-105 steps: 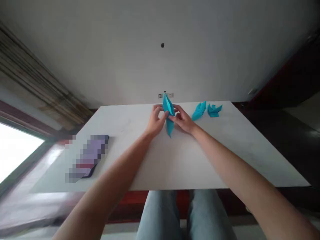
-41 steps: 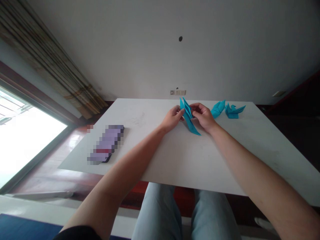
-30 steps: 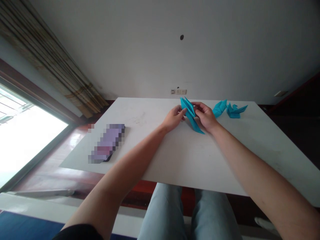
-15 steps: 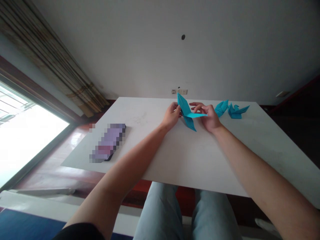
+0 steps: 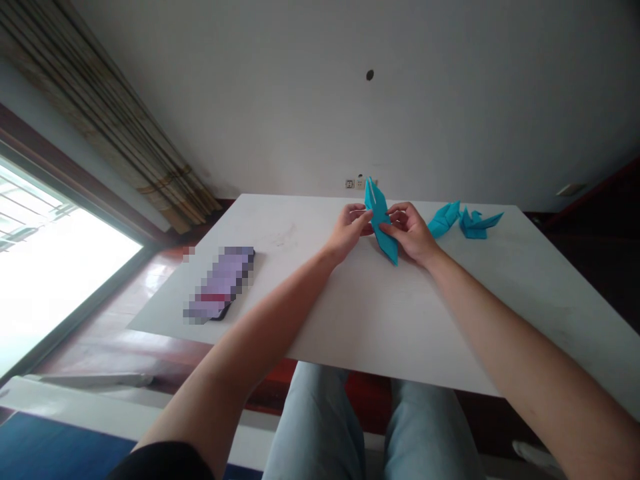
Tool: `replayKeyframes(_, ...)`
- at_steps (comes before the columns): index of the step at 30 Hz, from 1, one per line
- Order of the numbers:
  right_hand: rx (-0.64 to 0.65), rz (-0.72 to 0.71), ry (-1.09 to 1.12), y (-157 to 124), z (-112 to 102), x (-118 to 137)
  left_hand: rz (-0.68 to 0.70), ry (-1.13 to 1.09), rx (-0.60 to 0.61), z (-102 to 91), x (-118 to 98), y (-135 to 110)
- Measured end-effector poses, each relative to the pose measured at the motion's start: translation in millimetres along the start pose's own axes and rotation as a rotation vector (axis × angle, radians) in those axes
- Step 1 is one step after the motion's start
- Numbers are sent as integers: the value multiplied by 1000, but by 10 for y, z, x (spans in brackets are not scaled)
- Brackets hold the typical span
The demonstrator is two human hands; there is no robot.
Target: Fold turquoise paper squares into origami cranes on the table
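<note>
Teal folded paper strip (image 5: 377,210), long and pointed, at upper centre of frame, held nearly upright between both hands. Left hand (image 5: 350,227): fingers curled, pinching its left side. Right hand (image 5: 407,233): half closed, pinching its right side. Nearby, to the right: teal origami figure (image 5: 444,220), second teal origami figure (image 5: 477,225), both on white tabletop (image 5: 350,313). Pixelated flat object (image 5: 220,283) at tabletop's left.

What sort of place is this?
Probably a room in a home or small office, though it's hard to say which: a white table, a long curtain beside a large window, and wall sockets behind the table.
</note>
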State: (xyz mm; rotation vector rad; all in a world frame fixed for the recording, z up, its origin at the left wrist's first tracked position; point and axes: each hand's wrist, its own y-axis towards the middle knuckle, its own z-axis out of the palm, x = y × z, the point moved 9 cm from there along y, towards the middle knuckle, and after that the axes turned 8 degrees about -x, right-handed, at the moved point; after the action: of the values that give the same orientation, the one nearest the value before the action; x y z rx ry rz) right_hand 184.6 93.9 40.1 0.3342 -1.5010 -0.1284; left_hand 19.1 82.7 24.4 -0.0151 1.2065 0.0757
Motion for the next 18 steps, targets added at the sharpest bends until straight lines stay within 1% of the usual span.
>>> replayKeyframes(2,-20,3,9,2,-23,-10,43,6,-30,-16,-17,-14)
replayKeyframes(3,-30,7,9,2,-33,-19,65,14,-23,-5,-27,-23)
replayKeyframes(7,-39,5,-48,-2,-43,-29,115,82,67,77,-41,-47)
replayKeyframes(12,-25,26,-59,-19,-26,4,153,112,121,82,-56,-47)
replayKeyframes(16,68,56,-87,-50,58,-10,165,194,86,56,-62,-61)
replayKeyframes(18,77,52,-105,-49,60,-23,185,209,60,54,-88,-75)
